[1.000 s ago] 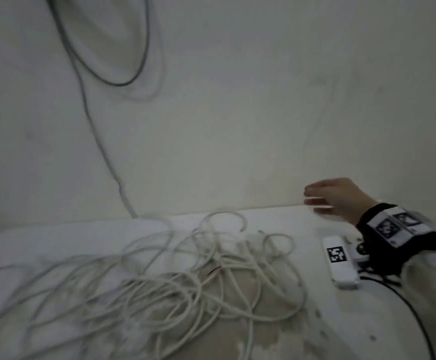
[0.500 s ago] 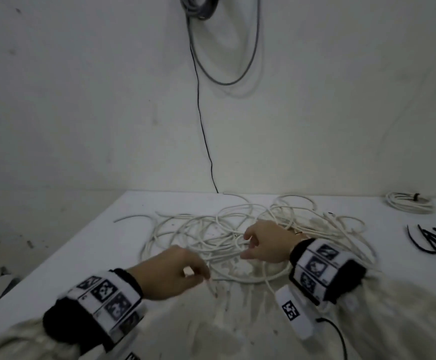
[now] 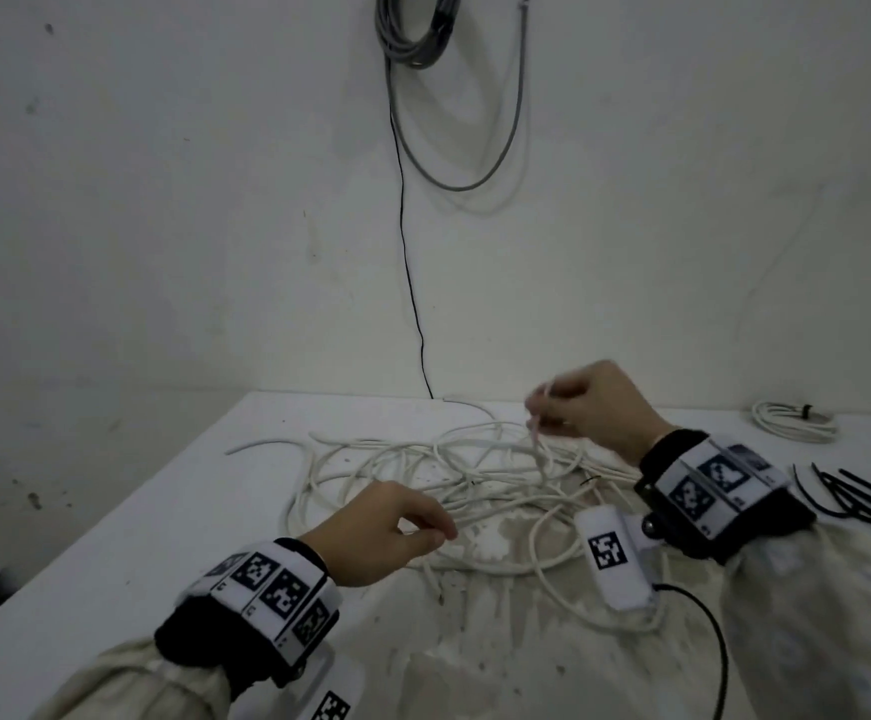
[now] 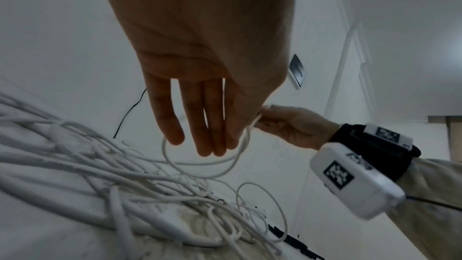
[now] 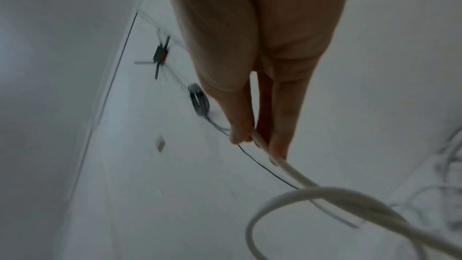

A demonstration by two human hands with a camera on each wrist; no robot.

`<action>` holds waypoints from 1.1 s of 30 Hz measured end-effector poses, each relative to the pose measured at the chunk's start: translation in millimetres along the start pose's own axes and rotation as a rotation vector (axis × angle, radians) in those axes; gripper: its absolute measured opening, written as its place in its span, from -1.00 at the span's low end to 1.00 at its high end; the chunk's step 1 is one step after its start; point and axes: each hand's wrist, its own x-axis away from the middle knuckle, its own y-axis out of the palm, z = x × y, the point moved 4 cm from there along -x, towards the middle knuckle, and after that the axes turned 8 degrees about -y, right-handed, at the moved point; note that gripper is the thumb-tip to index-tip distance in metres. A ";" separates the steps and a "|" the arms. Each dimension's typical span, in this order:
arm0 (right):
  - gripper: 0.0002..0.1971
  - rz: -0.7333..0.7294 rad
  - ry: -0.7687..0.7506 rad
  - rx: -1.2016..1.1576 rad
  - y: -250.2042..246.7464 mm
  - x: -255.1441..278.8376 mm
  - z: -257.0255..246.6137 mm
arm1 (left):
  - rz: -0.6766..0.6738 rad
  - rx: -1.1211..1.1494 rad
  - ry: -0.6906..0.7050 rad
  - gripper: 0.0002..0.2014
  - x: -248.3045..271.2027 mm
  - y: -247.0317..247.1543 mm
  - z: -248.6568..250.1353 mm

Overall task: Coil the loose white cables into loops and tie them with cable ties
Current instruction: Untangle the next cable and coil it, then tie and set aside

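- Head view: a tangle of loose white round cables [image 3: 454, 475] sprawling across the middle of a stained white tabletop [image 3: 127, 532] set against a pale wall.
- Right hand [image 3: 597, 407] raised above the far side of the tangle, fingers curled and pinching one white strand that drops down into the heap.
- Left hand [image 3: 376, 532] low at the near edge of the tangle, thumb and fingertips drawn together over a strand; whether it actually grips the strand, cannot tell.
- At the far right, a small coiled white cable bundle [image 3: 794, 420] already bound with a dark tie, and nearer, a scatter of black plastic cable ties [image 3: 862, 504] on the tabletop.
- On the wall, a hanging coil of grey cable [image 3: 415, 31].
- Left wrist view: left hand [image 4: 200, 66] with fingers fairly straight and hanging, a white loop just beyond the fingertips; right hand [image 4: 292, 126] pinching that same strand.
- Right wrist view: right hand [image 5: 255, 56] with thumb and fingers closed narrowly on a white cable [image 5: 300, 181], which curves away into a loop below.
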 end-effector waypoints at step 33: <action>-0.85 -0.181 -0.674 0.214 28.5 34.9 -59.3 | -0.325 1.149 0.133 -0.72 17.2 -42.6 94.0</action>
